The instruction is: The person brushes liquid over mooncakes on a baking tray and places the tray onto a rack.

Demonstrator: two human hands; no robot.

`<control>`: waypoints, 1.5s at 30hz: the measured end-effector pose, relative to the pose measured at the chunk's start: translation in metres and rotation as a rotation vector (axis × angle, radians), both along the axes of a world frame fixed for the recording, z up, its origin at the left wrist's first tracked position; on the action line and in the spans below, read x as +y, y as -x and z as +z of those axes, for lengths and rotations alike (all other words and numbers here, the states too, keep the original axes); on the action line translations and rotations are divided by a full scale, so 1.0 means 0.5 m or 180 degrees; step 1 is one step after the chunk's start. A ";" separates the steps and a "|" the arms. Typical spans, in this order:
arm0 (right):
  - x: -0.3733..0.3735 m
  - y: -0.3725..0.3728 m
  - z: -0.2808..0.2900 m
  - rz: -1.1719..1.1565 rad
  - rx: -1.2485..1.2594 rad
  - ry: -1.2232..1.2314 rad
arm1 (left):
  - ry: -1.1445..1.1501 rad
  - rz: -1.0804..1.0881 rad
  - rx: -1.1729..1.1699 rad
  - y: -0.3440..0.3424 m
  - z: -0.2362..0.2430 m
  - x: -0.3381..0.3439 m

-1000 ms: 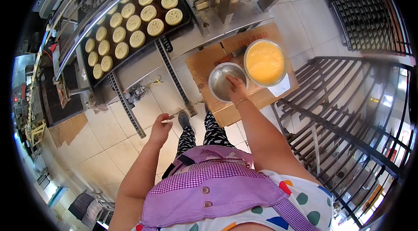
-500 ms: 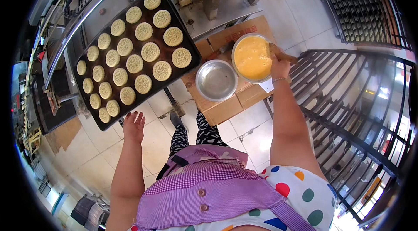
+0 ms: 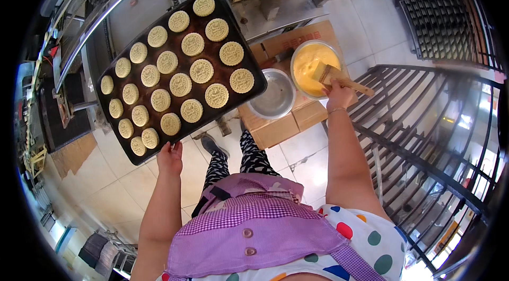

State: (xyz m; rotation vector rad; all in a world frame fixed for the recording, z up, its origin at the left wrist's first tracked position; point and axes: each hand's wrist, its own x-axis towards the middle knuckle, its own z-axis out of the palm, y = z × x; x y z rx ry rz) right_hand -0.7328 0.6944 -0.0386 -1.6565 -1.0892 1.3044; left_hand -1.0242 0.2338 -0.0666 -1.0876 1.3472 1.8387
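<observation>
A black baking tray (image 3: 208, 113) holds rows of round, pale, stamped pastries (image 3: 181, 84). My left hand (image 3: 169, 159) is at the tray's near edge, its fingers closed on the rim. On the right, my right hand (image 3: 339, 96) grips the wooden handle of a flat pastry brush (image 3: 347, 81). The brush's bristles rest in yellow beaten egg (image 3: 307, 64) inside a round metal bowl (image 3: 293, 73). Beside that bowl, an empty-looking metal bowl (image 3: 272, 93) sits partly behind the tray's corner.
Both bowls stand on flattened brown cardboard (image 3: 275, 131), where a dark-handled tool (image 3: 278, 58) also lies. A black slatted metal rack (image 3: 408, 106) rises close by my right arm. Behind the tray runs a metal machine with a curved rail (image 3: 101, 24). Tiled floor (image 3: 127, 196) shows below.
The tray has shifted right, overlapping the empty-looking bowl's edge. My left hand has moved up from below the tray onto its rim. My right hand has tilted the brush, and its bristles now show.
</observation>
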 end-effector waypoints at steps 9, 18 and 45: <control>-0.128 -0.065 -0.020 0.2385 -0.3674 -0.1097 | 0.0083 0.0019 0.0025 -0.021 0.001 -0.008; -0.182 0.248 0.186 0.1190 0.0318 0.0443 | 0.0322 -0.0085 -0.0473 -0.047 0.073 -0.014; -0.560 0.935 0.010 0.3009 0.0226 -0.0181 | 0.0791 -0.2151 -0.0220 0.043 0.102 -0.410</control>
